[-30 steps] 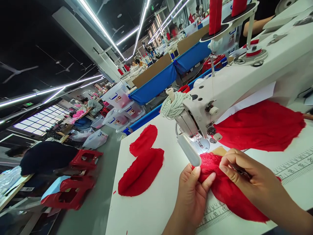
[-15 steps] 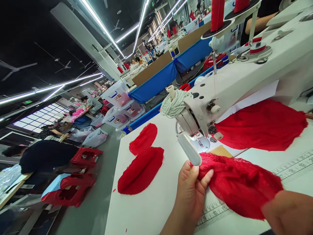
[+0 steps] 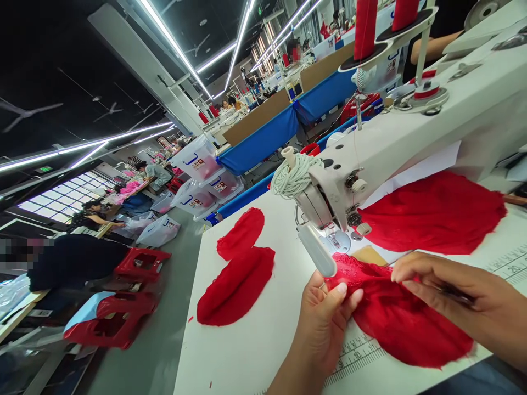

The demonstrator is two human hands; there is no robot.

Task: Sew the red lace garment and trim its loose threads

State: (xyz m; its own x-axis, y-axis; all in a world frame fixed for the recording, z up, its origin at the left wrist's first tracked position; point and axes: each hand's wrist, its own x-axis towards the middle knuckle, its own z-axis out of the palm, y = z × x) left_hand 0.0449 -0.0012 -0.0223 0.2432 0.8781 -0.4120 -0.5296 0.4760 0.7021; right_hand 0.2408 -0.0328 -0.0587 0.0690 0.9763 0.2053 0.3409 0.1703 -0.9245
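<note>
A red fabric piece with a lacy edge (image 3: 411, 323) lies on the white table in front of the sewing machine (image 3: 329, 192). My left hand (image 3: 325, 318) pinches its left end between thumb and fingers, just below the machine's pale, rounded guard (image 3: 317, 249). At the upper edge of the same piece, my right hand (image 3: 448, 296) has thumb and forefinger closed on the fabric. Something dark and slim shows under the right hand's curled fingers; its kind cannot be made out. The machine's needle area sits just beyond the fabric.
Two red fabric pieces (image 3: 236, 285) lie on the table's left side. Another large red piece (image 3: 432, 214) rests under the machine arm. A ruler scale (image 3: 358, 356) runs along the table. Red thread cones (image 3: 365, 27) stand above. Red stools (image 3: 119, 318) and co-workers are at left.
My right hand has come in from the lower right to the fabric's upper edge and closed on it. My left hand keeps its hold almost in place.
</note>
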